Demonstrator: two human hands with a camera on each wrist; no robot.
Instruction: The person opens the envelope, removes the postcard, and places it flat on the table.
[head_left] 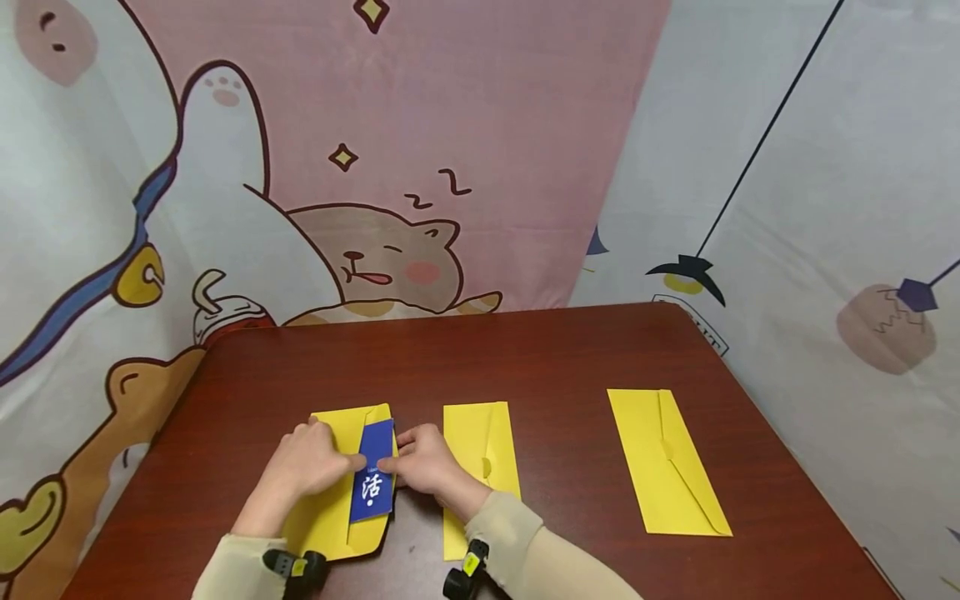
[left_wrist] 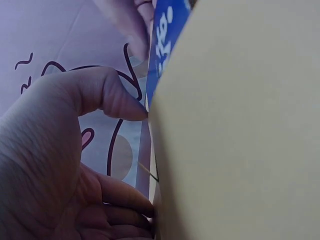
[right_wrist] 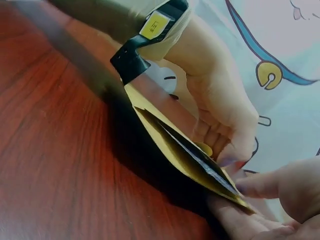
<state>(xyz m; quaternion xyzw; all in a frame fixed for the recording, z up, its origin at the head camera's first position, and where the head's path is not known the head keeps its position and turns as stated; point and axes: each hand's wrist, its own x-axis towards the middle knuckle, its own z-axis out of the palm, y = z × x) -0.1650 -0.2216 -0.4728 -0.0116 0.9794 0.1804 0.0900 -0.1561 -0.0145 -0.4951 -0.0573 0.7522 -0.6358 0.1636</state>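
The blue card (head_left: 372, 492) lies at the mouth of a yellow envelope (head_left: 331, 515) toward the desk's (head_left: 540, 354) left edge. Right hand (head_left: 429, 460) pinches it; left hand (head_left: 307, 460), fingers curled, grips the envelope. Likely mid-insertion, calling for a level push.

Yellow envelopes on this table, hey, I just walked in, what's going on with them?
A person's left hand holds the leftmost yellow envelope, while the right hand pinches a blue card with white writing at that envelope's edge. How much of the card is inside is hard to tell. The middle envelope, partly hidden by the right arm, and the far-right envelope lie on the table, untouched by either hand.
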